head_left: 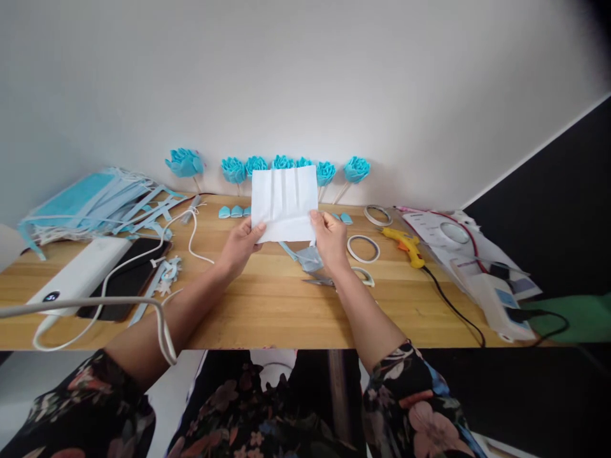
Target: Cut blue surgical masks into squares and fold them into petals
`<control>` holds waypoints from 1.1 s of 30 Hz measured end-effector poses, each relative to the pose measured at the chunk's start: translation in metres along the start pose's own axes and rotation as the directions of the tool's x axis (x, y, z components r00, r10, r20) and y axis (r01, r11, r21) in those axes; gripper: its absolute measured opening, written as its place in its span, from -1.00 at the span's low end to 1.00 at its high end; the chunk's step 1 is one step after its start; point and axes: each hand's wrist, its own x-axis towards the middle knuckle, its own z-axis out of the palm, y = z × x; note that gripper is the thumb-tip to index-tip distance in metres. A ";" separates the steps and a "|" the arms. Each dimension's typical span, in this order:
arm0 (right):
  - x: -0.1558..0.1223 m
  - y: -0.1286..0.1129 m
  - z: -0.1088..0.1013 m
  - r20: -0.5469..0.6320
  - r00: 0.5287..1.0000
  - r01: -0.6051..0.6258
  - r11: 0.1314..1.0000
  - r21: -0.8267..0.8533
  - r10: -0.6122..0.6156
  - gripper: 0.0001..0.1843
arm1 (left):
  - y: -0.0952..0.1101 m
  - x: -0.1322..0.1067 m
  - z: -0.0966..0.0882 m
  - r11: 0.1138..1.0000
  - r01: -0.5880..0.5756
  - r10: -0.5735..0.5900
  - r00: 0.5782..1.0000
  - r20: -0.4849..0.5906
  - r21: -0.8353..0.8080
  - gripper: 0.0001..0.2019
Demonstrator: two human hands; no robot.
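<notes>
Between my two hands a white creased sheet [285, 198] is held up above the table, its pleat lines running up and down. My left hand [243, 245] pinches its lower left edge, thumb in front. At the lower right edge my right hand [329, 235] grips it the same way. Behind the sheet stand several blue flowers [233, 170] on sticks along the wall, some partly hidden by it. Small folded blue pieces [237, 212] lie in a row on the table. Below the sheet are grey-blue scraps [309, 257] and scissors [319, 280], partly covered by my right arm.
On the left lie a pile of blue face masks [76, 200], a white power bank [81, 270], a dark phone [128, 286] and a looping white cable [165, 337]. To the right are tape rolls [363, 249], a yellow glue gun [405, 247], papers [443, 238] and a power strip [506, 308].
</notes>
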 end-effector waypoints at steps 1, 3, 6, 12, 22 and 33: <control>0.000 0.000 0.000 0.016 1.000 0.004 1.000 0.014 -0.005 -0.45 | 0.000 0.000 -0.001 0.999 -0.016 0.016 1.000 0.000 0.039 -0.64; -0.002 0.002 0.002 0.048 0.999 0.002 0.999 0.053 -0.005 -0.47 | 0.000 -0.001 -0.002 0.991 -0.062 0.064 0.998 -0.015 0.118 -0.66; -0.007 0.005 0.008 0.083 0.996 0.004 0.996 0.093 -0.012 -0.50 | -0.001 -0.001 -0.001 0.989 -0.088 0.098 0.992 -0.079 0.117 -0.63; -0.018 -0.001 0.016 0.178 0.984 -0.024 0.994 0.109 0.004 -0.51 | 0.005 -0.001 0.002 0.992 0.023 -0.045 0.984 -0.174 -0.128 -0.50; -0.008 -0.004 0.008 0.130 0.980 -0.180 0.940 0.288 0.148 -0.58 | -0.001 -0.010 0.012 0.984 0.107 -0.114 0.992 -0.045 -0.142 -0.49; -0.019 -0.001 0.016 0.097 0.989 -0.128 0.980 0.149 0.115 -0.47 | 0.001 -0.006 0.007 0.998 0.037 -0.043 0.990 -0.133 -0.046 -0.65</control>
